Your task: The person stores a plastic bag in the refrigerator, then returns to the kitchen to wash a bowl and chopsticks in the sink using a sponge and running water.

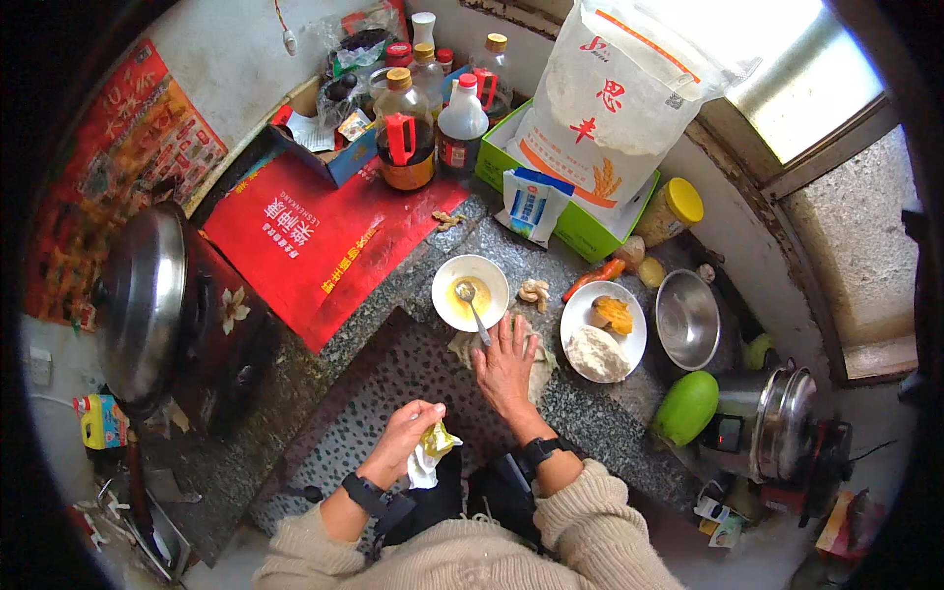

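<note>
My left hand (405, 438) is closed around a crumpled white and yellow wrapper (431, 454) above the near edge of the stone counter (393, 374). Flat on a pale sheet of dough (464, 346) lies my right hand (504, 366), fingers spread, just below a white bowl (470, 292). The bowl holds yellowish liquid and a metal spoon (474, 309) whose handle points toward my right hand. To the right stands a white plate (603, 331) with a heap of flour and an orange chunk.
A steel bowl (686, 319), a green gourd (684, 408) and a steel cooker (772, 425) sit at the right. Oil and sauce bottles (406, 130), a flour sack (610, 98) in a green box and a yellow-lidded jar (669, 210) line the back. A red cloth (315, 241) and a lidded pot (143, 300) are left.
</note>
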